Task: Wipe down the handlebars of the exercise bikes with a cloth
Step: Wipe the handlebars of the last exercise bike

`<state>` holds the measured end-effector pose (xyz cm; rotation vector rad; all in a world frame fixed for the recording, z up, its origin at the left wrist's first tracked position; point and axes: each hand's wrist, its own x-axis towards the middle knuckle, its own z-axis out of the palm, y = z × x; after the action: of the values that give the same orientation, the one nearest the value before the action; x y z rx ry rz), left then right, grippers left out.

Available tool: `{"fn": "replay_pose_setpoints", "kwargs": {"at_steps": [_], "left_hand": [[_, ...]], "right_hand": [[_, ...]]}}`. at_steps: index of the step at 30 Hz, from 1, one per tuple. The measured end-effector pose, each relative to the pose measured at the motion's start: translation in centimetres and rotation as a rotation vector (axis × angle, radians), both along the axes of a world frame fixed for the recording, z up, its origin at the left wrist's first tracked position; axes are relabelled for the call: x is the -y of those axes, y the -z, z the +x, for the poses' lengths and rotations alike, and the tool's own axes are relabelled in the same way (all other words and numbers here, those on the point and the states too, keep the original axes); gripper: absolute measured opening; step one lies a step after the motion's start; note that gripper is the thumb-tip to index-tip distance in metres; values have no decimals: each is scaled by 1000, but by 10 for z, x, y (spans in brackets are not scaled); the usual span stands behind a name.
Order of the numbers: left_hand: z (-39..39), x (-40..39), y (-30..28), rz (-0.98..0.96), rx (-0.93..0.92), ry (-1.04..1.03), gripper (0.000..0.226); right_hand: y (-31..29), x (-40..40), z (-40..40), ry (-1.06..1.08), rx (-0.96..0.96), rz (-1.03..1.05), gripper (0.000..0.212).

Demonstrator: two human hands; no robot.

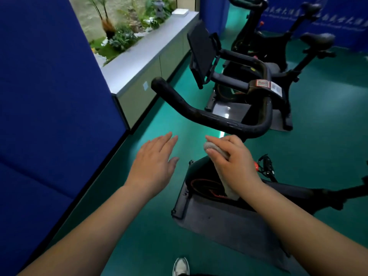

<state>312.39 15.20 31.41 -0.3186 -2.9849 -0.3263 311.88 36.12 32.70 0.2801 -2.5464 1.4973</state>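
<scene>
The nearest exercise bike's black handlebar (201, 113) curves from upper left to right across the middle of the view. Just below its right bend, my right hand (231, 162) grips a rolled grey cloth (214, 147), whose tail hangs down under my palm. The cloth is close to the bar but not touching it. My left hand (153, 164) hovers to the left with straight fingers, holding nothing, apart from the bar. A black tablet holder (201, 54) stands behind the handlebar.
Two more black exercise bikes (294, 36) stand further back on the green floor. A blue partition (49, 96) runs along the left, then a grey cabinet (151, 50) with plants behind. The nearest bike's base (219, 220) lies below my hands. My shoe (180, 265) shows at the bottom.
</scene>
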Motion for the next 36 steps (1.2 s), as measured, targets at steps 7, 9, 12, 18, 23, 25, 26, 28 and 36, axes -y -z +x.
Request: {"fn": "replay_pose_setpoints", "kwargs": {"at_steps": [7,9,12,18,23,25,26,28,36], "left_hand": [[-20,11,-73,128,-259,-54,52],[-28,20,-81,177,-284,-70,52],[-40,30,-91,260,-275,-105,51],[-61,33,-101,374,-146,-222,46],[-71,21,-108,491,-128,-379,47],[-72,15,-109,521,-163,-427,48],[-73,13,-109,519,-177,-448,49],[-74,10,-108,491,-191,-491,48],[-72,-3,-110,509,-199,-636,43]], "right_hand": [[-62,24,-34,-27,-133,-65,34],[-74,26,-42,-38,-123,-73,36],[-91,29,-56,-38,-88,-152,43],[-109,44,-100,-152,-98,-124,28],[-109,61,-132,-279,-124,-55,31],[-106,69,-139,-338,-171,-36,39],[-102,72,-142,-370,-220,-7,40],[-89,74,-142,-418,-316,30,33],[-67,61,-143,-452,-404,-33,11]]}}
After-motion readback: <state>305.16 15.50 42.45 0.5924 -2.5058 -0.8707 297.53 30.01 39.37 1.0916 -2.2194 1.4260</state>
